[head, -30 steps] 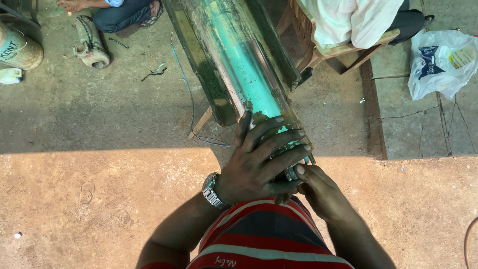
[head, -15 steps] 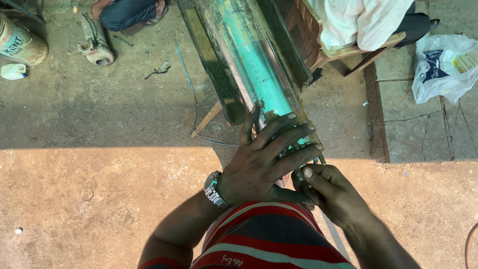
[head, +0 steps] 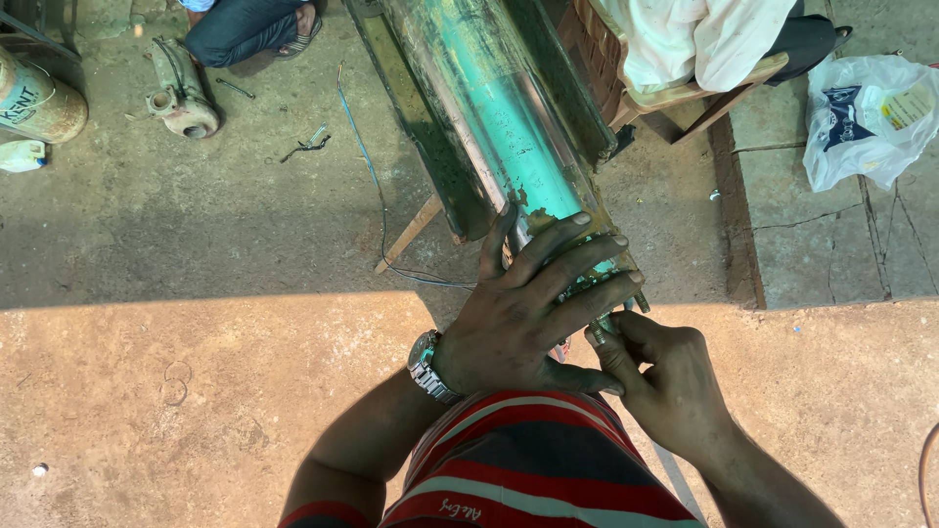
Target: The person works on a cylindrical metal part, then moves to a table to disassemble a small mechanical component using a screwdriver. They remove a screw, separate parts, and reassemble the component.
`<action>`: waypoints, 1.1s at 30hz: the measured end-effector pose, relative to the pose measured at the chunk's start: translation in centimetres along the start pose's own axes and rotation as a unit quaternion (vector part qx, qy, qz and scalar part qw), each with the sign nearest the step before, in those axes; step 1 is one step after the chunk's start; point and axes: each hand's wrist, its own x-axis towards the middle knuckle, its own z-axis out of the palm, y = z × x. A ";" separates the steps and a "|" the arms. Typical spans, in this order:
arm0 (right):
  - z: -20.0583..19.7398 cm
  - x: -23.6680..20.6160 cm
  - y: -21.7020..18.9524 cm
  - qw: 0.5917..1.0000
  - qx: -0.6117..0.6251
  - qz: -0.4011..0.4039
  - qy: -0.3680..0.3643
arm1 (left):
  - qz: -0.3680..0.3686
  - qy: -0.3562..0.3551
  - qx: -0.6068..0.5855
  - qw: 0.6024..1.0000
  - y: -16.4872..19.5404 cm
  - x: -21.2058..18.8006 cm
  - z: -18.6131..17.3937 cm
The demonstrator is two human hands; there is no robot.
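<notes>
Pressing flat with fingers spread, the left hand (head: 523, 318) is steadying the near end of the long teal metal cylinder (head: 499, 108), which is lying in a dark green trough (head: 416, 127). Just beside that end, the right hand (head: 665, 376) is pinching something small, probably a fitting. The cylinder is looking heavy, rigid and grimy, best gripped around its end.

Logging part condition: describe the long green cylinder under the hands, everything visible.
The green cylinder is a long metal tube, its turquoise paint worn, chipped and rust-streaked, with a bare metallic strip along its left side. It lies lengthwise in a dark, grimy channel frame, running from the top of the view down toward the person. Its near end carries dark fittings, mostly hidden. The left hand lies spread flat over that end; the right hand pinches something small at the end, too covered to identify.
</notes>
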 end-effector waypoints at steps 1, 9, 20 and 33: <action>0.0 0.0 0.1 1.000 0.015 -0.019 0.001 | 0.003 0.001 -0.010 1.000 -0.1 0.0 0.0; 1.4 0.5 4.4 0.934 0.331 -0.101 -0.085 | -0.008 0.023 0.015 1.000 -0.1 -0.3 1.2; 4.0 1.1 6.0 0.787 0.601 0.012 -0.140 | -0.029 0.057 -0.004 0.998 0.2 -0.9 2.7; 3.9 0.9 5.1 0.727 0.656 0.081 -0.186 | -0.005 0.106 -0.019 0.994 0.3 -0.6 2.5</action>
